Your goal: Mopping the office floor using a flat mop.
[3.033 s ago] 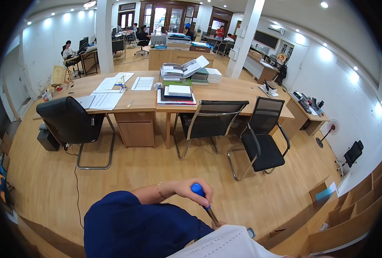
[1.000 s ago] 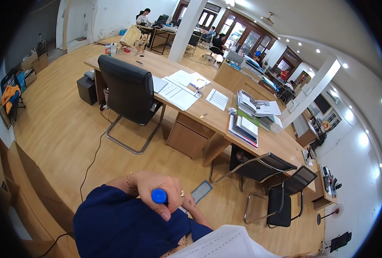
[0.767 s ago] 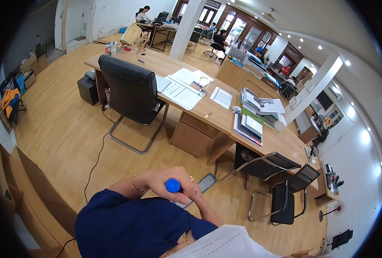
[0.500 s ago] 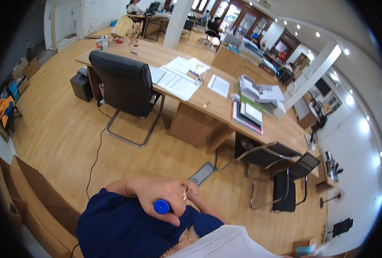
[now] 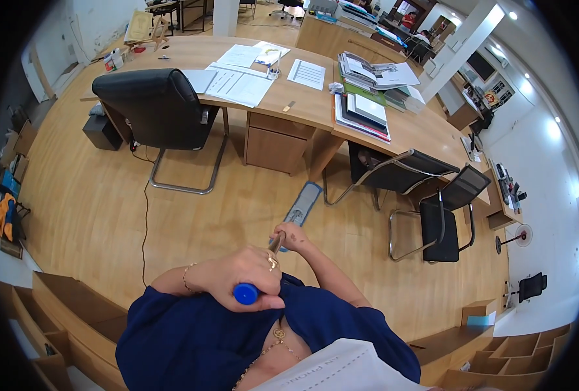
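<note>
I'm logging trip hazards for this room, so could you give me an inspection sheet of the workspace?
Surface: light-brown wood-plank floor, extending under the long light-wood desk.
Job's things: flat mop with a grey, blue-edged pad, pad apparently flat on the floor.
Clutter: white printed papers and a stack of books and folders, all on the desk.
Left hand: closed around the blue-capped handle end.
Right hand: closed around the handle, lower down.
Cables: thin black cable across the floor, left of the mop.
Surroundings: black padded chair, two black metal-framed chairs.
</note>
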Demonstrator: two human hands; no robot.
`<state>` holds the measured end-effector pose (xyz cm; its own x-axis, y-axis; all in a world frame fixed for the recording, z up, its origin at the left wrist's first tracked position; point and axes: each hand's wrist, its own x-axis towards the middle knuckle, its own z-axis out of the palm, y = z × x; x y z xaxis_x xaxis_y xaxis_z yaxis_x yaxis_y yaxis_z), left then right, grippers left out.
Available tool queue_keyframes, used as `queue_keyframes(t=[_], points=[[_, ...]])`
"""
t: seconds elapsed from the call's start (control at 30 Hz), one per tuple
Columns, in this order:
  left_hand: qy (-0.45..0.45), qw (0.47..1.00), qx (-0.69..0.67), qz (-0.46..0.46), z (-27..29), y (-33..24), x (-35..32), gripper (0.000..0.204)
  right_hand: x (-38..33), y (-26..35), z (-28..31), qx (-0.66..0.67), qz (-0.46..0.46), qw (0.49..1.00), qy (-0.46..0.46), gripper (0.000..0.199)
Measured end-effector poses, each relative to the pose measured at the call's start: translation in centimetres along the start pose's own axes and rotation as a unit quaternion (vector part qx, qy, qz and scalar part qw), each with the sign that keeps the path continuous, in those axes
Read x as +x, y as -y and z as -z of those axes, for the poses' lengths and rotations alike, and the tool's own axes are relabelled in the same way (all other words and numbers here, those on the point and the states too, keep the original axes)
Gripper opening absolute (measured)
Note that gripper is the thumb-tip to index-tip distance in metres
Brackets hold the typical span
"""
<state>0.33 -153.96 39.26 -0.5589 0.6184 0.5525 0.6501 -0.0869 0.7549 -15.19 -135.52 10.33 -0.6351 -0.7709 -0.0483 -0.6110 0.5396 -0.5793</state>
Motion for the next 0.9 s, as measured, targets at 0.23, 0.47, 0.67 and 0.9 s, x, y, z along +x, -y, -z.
queue_keyframes(t=[0.23, 0.47, 0.67, 0.9], points=[[0.003, 0.999, 0.013, 0.029, -0.6, -2.2, 1.8, 0.02, -2.0, 1.7, -0.2, 0.039, 0.0, 0.998, -0.04, 0.026], [-0.085, 0.996, -0.025, 0.0, -2.7, -3.2, 2.8, 0.021, -2.4, 2.7, 0.4, 0.001, 0.042, 0.999, -0.02, 0.022], [-0.076, 0.996, 0.011, 0.041, -5.6, -1.0, 2.8, 0.02, -1.8, -1.5, 0.0, -0.035, 0.026, 0.999, -0.002, 0.013], [-0.098, 0.991, 0.005, 0.095, -4.2, -3.2, 1.9, 0.02, 0.1, -0.7, -1.0, -0.07, 0.048, 0.996, 0.005, 0.018]])
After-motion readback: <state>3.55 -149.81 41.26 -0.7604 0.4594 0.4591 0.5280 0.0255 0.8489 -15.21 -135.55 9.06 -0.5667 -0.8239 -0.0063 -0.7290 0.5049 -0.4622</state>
